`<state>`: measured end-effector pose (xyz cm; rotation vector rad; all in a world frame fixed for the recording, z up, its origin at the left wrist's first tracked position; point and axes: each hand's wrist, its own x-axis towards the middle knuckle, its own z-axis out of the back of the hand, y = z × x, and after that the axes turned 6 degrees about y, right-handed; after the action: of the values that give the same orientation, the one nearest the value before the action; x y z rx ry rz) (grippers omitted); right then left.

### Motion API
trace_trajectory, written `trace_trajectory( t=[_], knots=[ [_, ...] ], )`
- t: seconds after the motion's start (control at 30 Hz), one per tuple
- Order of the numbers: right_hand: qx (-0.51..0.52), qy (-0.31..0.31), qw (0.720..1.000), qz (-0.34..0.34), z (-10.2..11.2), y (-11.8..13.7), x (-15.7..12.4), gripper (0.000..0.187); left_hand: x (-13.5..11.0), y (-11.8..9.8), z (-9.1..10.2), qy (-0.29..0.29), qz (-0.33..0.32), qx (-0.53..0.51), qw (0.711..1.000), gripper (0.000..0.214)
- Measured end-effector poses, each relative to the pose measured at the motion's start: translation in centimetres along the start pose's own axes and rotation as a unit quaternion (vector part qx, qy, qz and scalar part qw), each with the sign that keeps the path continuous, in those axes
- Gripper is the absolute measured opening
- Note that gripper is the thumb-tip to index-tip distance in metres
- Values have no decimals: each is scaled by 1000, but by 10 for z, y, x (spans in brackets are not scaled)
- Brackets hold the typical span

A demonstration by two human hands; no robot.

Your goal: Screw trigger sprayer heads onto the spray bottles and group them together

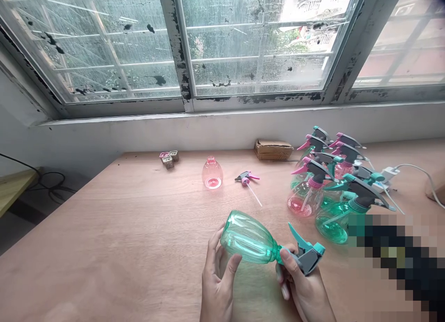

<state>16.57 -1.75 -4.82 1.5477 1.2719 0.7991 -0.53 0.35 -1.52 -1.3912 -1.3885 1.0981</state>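
Observation:
I hold a teal spray bottle (248,238) on its side above the wooden table (114,229). My left hand (217,278) cups the bottle's round body, thumb and fingers wrapped round it. My right hand (304,287) grips the neck just below the teal and grey trigger head (308,252). Farther back stand an uncapped pink bottle (212,173) and, lying flat beside it, a loose pink and grey trigger head (247,178) with its dip tube.
Several assembled pink and teal spray bottles (328,183) cluster at the right. A brown cardboard box (273,149) and small square blocks (168,158) lie near the wall. A white power strip (389,174) with cable sits far right. A blurred patch covers the lower right.

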Motion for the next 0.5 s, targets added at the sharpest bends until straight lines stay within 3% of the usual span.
trace_trajectory(
  t=[0.17, 0.3, 0.5],
  knots=[
    [7, 28, 1000, 0, 6, -4, 3, 37, -1, -1, -5, -4, 3, -11, 1000, 56],
    [-115, 17, 993, 15, 6, 5, 2, 32, 0, 0, -4, -14, 2, -38, 999, 61],
    [-177, 133, 975, 19, 1, 20, 0, 31, -4, -6, -6, -46, -33, -24, 998, 61]
  ],
)
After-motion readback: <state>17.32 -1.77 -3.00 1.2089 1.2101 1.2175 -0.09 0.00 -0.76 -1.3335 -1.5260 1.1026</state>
